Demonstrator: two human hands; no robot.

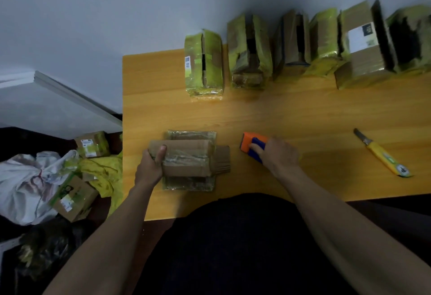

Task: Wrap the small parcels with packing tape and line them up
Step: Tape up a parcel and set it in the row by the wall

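A brown cardboard parcel (pixel 189 159) with clear tape across it lies near the front edge of the wooden table (pixel 291 112). My left hand (pixel 151 164) grips its left end, thumb on top. To its right, my right hand (pixel 277 154) rests on an orange and blue tape dispenser (pixel 253 144), fingers curled over it. Several parcels wrapped in yellow-green tape stand in a row along the wall at the back, the leftmost one (pixel 204 61) nearest the table's left end.
A yellow-handled knife (pixel 382 154) lies on the table at the right. On the floor to the left are more cardboard boxes (pixel 93 144), a white bag (pixel 25 182) and yellow plastic (pixel 102 173).
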